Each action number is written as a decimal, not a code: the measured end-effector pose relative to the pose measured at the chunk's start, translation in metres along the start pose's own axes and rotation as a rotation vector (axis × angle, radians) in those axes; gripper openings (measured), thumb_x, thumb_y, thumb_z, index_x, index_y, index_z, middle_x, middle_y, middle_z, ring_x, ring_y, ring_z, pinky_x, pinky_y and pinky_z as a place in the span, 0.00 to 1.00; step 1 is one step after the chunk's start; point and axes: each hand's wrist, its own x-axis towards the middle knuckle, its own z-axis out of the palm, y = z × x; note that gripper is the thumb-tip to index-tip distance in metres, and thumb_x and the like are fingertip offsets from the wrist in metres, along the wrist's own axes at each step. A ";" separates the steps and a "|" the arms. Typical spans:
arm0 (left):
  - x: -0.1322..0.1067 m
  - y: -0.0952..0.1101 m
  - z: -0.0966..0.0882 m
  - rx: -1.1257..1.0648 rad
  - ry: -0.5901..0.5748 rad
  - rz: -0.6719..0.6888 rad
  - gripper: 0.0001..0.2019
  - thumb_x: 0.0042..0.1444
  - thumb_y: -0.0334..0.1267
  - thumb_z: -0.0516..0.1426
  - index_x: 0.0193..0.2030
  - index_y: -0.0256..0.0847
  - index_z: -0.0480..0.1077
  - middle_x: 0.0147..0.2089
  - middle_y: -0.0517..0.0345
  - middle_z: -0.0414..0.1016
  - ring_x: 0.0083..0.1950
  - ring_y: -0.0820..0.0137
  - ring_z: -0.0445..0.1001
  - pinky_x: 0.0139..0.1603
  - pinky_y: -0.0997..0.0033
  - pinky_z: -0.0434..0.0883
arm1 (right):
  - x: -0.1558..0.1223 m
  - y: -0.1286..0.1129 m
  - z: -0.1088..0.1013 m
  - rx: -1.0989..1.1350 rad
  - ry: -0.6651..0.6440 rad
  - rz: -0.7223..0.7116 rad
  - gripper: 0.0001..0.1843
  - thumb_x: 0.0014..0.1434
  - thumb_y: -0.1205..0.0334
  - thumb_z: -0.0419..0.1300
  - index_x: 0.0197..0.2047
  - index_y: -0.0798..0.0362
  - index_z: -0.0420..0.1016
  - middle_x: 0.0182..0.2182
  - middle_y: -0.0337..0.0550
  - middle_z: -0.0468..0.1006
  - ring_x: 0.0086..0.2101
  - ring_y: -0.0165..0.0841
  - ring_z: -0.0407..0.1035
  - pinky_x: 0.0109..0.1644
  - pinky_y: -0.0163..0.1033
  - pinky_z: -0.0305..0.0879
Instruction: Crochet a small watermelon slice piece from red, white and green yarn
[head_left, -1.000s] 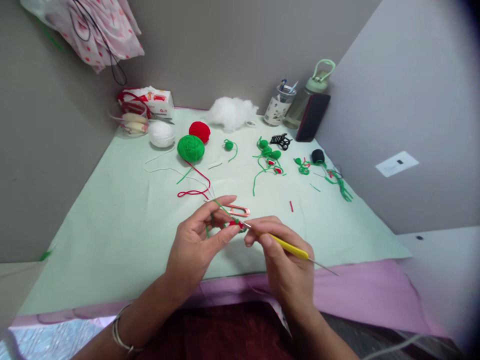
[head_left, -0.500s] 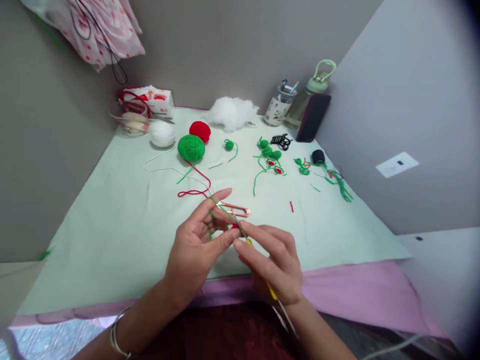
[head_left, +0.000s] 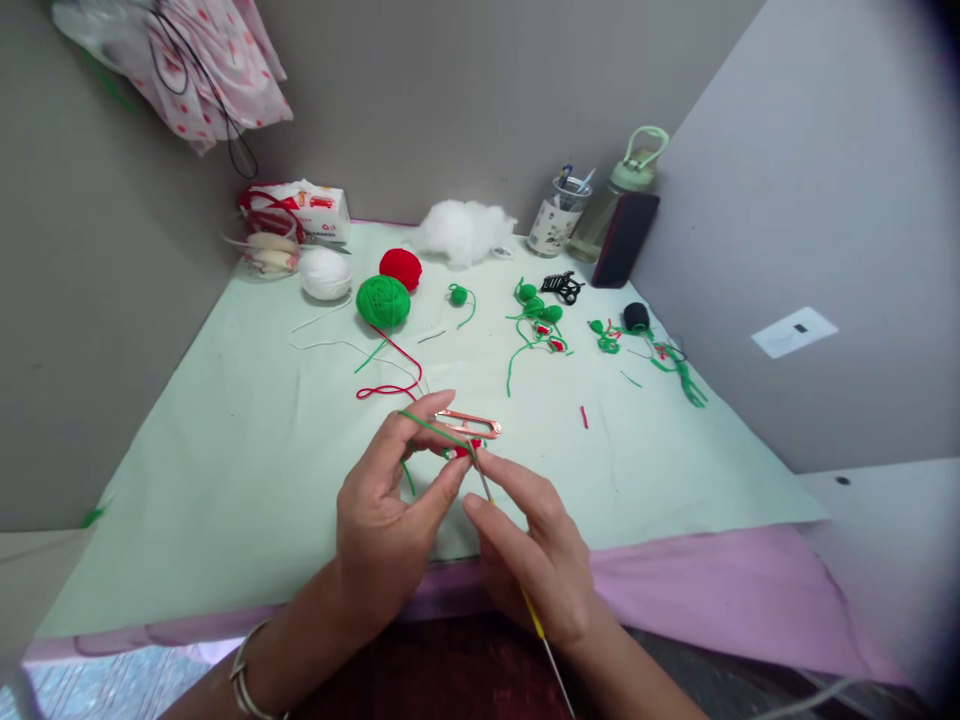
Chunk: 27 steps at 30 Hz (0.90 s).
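My left hand [head_left: 390, 510] pinches a small red, white and green crochet piece [head_left: 463, 452] between thumb and fingers. A strand of green yarn [head_left: 431, 428] runs over its raised forefinger down to the piece. In my right hand [head_left: 536, 545] is a crochet hook [head_left: 531, 608] with a yellow grip and metal shaft, its tip at the piece. The right forefinger reaches close to the piece's edge. Just beyond the fingers, orange thread snips [head_left: 480, 425] lie on the table, partly behind the left fingertips.
Green [head_left: 383, 302], red [head_left: 401, 269] and white yarn balls [head_left: 325, 274] sit at the back left, near white stuffing [head_left: 465, 232]. Small green crochet pieces [head_left: 534, 308] and a black claw clip [head_left: 562, 287] lie right of centre. A phone [head_left: 626, 240] leans against a bottle [head_left: 600, 215].
The hook's angle has changed, and more of the red piece shows between the fingers. The green strand over my left forefinger sits differently. Both hands have shifted slightly left.
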 end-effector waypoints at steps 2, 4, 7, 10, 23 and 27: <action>0.001 -0.001 -0.001 0.013 0.010 0.030 0.26 0.61 0.25 0.65 0.62 0.56 0.76 0.45 0.68 0.83 0.48 0.76 0.80 0.60 0.77 0.73 | 0.000 -0.002 0.000 0.021 -0.015 0.004 0.18 0.70 0.72 0.54 0.60 0.57 0.74 0.58 0.63 0.79 0.63 0.42 0.74 0.57 0.46 0.82; 0.001 -0.002 -0.002 0.005 0.016 0.057 0.28 0.61 0.24 0.65 0.63 0.57 0.75 0.45 0.69 0.83 0.48 0.77 0.80 0.61 0.78 0.72 | -0.001 -0.003 0.001 0.049 -0.025 0.008 0.20 0.70 0.72 0.53 0.62 0.56 0.73 0.61 0.63 0.78 0.63 0.42 0.74 0.57 0.47 0.82; 0.002 -0.004 -0.002 -0.015 0.031 0.068 0.29 0.61 0.23 0.64 0.64 0.57 0.74 0.45 0.69 0.83 0.48 0.77 0.80 0.61 0.78 0.72 | -0.001 -0.004 0.002 0.112 -0.024 0.030 0.23 0.70 0.72 0.52 0.66 0.55 0.70 0.66 0.62 0.74 0.65 0.42 0.72 0.59 0.47 0.81; 0.003 -0.006 -0.002 -0.024 0.045 0.114 0.29 0.61 0.21 0.64 0.64 0.55 0.74 0.45 0.68 0.83 0.49 0.76 0.81 0.62 0.76 0.72 | -0.001 -0.005 0.002 0.176 -0.029 0.055 0.26 0.69 0.75 0.50 0.68 0.57 0.68 0.69 0.63 0.70 0.66 0.43 0.71 0.60 0.47 0.80; 0.006 -0.013 -0.006 0.089 0.003 0.371 0.31 0.61 0.19 0.62 0.66 0.53 0.74 0.47 0.64 0.84 0.49 0.71 0.82 0.57 0.69 0.77 | 0.007 -0.016 -0.008 0.304 -0.007 0.290 0.20 0.67 0.75 0.54 0.59 0.54 0.75 0.61 0.59 0.79 0.56 0.44 0.80 0.53 0.49 0.84; 0.006 -0.011 -0.006 0.098 -0.014 0.337 0.29 0.62 0.20 0.62 0.65 0.53 0.74 0.47 0.63 0.85 0.49 0.69 0.83 0.57 0.66 0.78 | 0.008 -0.012 -0.009 0.271 -0.040 0.248 0.19 0.68 0.75 0.53 0.58 0.54 0.74 0.60 0.58 0.80 0.57 0.41 0.79 0.55 0.46 0.83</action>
